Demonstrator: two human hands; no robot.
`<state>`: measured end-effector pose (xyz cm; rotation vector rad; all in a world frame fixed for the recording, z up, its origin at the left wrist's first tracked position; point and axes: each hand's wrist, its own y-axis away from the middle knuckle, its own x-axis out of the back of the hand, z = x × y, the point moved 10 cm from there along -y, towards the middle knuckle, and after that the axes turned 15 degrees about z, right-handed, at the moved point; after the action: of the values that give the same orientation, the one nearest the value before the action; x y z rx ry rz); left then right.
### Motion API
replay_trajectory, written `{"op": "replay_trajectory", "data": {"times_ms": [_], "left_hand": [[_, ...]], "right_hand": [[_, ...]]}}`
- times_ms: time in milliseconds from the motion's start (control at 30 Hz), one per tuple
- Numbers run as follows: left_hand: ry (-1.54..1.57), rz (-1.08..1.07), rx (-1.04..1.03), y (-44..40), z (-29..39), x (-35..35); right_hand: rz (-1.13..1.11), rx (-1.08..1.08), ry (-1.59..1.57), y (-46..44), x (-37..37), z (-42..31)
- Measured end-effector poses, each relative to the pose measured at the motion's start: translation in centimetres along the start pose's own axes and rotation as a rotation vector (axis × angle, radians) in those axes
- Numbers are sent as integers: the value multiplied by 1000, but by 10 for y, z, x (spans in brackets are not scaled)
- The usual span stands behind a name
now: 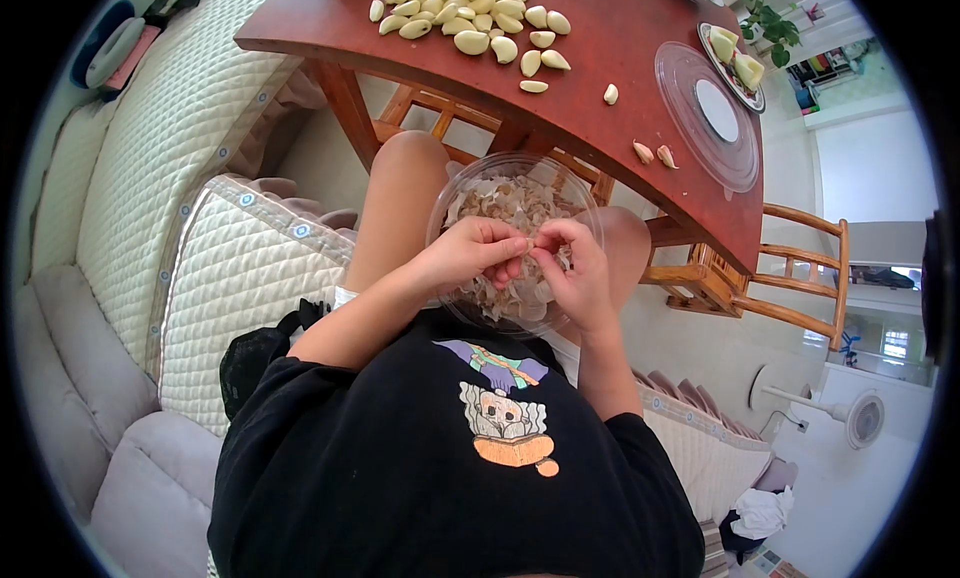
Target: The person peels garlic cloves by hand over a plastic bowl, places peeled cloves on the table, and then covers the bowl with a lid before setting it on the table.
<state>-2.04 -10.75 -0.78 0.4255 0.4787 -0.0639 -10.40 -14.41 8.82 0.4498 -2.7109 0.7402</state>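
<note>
Both my hands meet over a clear plastic bowl (440, 203), which rests on my lap and holds dry garlic skins (510, 196). My left hand (475, 253) is closed in a pinch, thumb against fingertips. Touching it at the fingertips, my right hand (578, 273) pinches too. Between them is a small pale garlic clove (531, 245), mostly hidden by the fingers. On the table, a heap of peeled garlic cloves (470, 8) lies at the far edge of view. One pale clove (610, 95) sits apart, near two pinkish unpeeled cloves (654, 155).
The red-brown table (590, 28) has its edge just beyond my knees. On it are a clear round lid (680, 98) and a plate (757, 106) with pale green cut pieces. A wooden chair (790, 278) stands right; a quilted sofa (250, 288) is at left.
</note>
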Motion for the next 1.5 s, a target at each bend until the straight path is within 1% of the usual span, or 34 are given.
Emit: {"op": "replay_trajectory", "data": {"times_ms": [67, 267, 467, 567, 667, 767, 867, 967, 1067, 1167, 1267, 1367, 1500], "left_hand": [[-24, -13, -10, -1, -1, 0], [33, 6, 10, 1, -1, 1], [12, -4, 12, 1, -3, 2], [-4, 29, 11, 1, -2, 3], [22, 24, 14, -1, -2, 2], [64, 76, 72, 1, -2, 2], [161, -37, 76, 2, -2, -3], [166, 54, 23, 3, 6, -2], [118, 37, -86, 5, 17, -4], [63, 77, -137, 5, 18, -3], [-79, 154, -251, 8, 29, -1], [-195, 235, -295, 11, 35, 2], [-350, 306, -377, 12, 39, 7]], "right_hand": [[0, -16, 18, 1, 0, 1], [105, 6, 5, 3, 6, -1], [22, -3, 62, 3, 0, -3], [-50, 130, 82, 4, -7, -9], [-8, 199, 66, 4, -6, -15], [118, 184, 85, 2, 3, -17], [165, 94, 45, -1, 8, -14], [148, 87, 53, 0, 9, -12], [106, 59, 11, 0, 7, -13], [141, 58, 8, 2, 8, -10], [146, 24, 5, 3, 8, -6], [153, 40, 36, 2, 8, -12], [140, 126, 116, 3, 7, -19]]}}
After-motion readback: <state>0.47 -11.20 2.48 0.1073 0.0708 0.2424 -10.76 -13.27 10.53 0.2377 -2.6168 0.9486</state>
